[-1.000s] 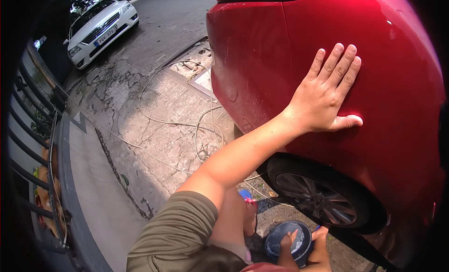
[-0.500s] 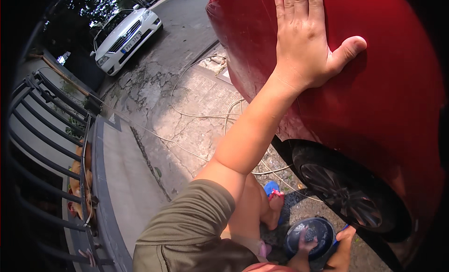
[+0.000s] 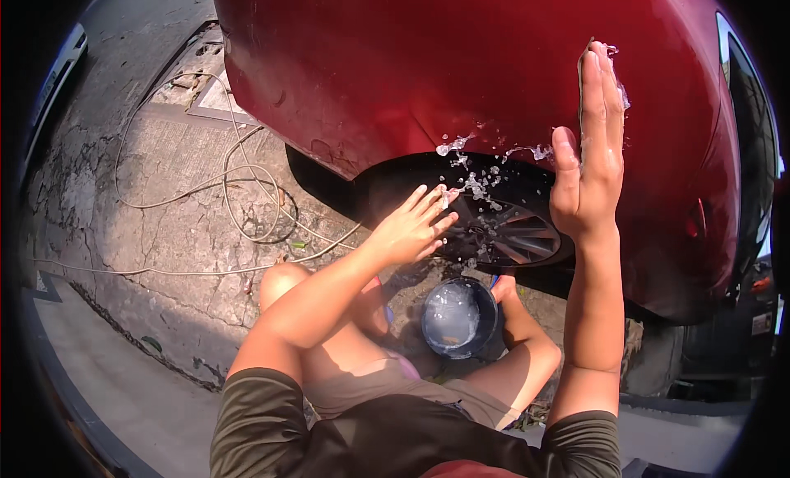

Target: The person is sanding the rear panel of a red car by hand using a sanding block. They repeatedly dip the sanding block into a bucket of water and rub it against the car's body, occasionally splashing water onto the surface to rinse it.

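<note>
My left hand [image 3: 415, 225] is in the air in front of the car's wheel [image 3: 514, 234], fingers spread, holding nothing. My right hand [image 3: 594, 145] is wet and raised against the side of the red car [image 3: 461, 58], its fingers straight and thumb apart; I cannot tell if it touches the panel. Drops of splashed water [image 3: 481, 186] fly between the two hands, over the wheel arch. Below them, between my bent legs, a dark round basin [image 3: 444, 346] with water in it stands on the ground.
A thin hose or cord [image 3: 169, 201] lies in loops on the cracked concrete [image 3: 173, 239] at left. A white car [image 3: 59, 79] shows at the far left edge. Another dark vehicle or shiny surface [image 3: 716, 355] shows at right.
My left hand has come off the red panel and down towards the wheel. My right hand has risen from the basin, and water now splashes. The view has swung right.
</note>
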`<action>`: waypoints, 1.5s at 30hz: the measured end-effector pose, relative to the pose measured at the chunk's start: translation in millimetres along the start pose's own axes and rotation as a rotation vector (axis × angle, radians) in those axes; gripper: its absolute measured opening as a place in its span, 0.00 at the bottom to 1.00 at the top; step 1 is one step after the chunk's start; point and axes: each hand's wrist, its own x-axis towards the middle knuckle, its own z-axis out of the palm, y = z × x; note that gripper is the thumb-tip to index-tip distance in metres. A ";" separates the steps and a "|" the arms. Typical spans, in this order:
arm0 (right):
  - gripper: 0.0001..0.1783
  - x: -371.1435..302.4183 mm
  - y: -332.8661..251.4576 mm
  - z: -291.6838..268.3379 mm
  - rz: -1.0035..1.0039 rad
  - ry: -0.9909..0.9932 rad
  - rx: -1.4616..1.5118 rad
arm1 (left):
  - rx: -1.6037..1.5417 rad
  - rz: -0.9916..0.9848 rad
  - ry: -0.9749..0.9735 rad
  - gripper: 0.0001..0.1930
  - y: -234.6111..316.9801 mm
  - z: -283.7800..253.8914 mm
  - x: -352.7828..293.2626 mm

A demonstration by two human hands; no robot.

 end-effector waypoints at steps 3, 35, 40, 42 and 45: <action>0.38 10.3 7.9 28.1 -0.026 -0.323 -0.479 | -0.131 0.144 -0.079 0.23 5.9 11.4 -8.3; 0.39 -68.6 -17.9 89.5 -0.376 -0.772 -0.611 | -0.393 0.016 -0.511 0.23 26.6 -5.3 14.8; 0.38 -103.1 -15.9 75.2 -0.319 -0.840 -0.570 | -0.396 0.040 -0.615 0.24 31.0 -8.6 18.6; 0.38 -96.2 -20.3 92.5 -0.260 -0.787 -0.502 | -0.371 0.033 -0.543 0.24 33.8 -3.9 19.5; 0.36 -87.6 -24.9 93.6 -0.320 -0.806 -0.546 | -0.345 0.050 -0.706 0.25 27.0 -2.8 20.9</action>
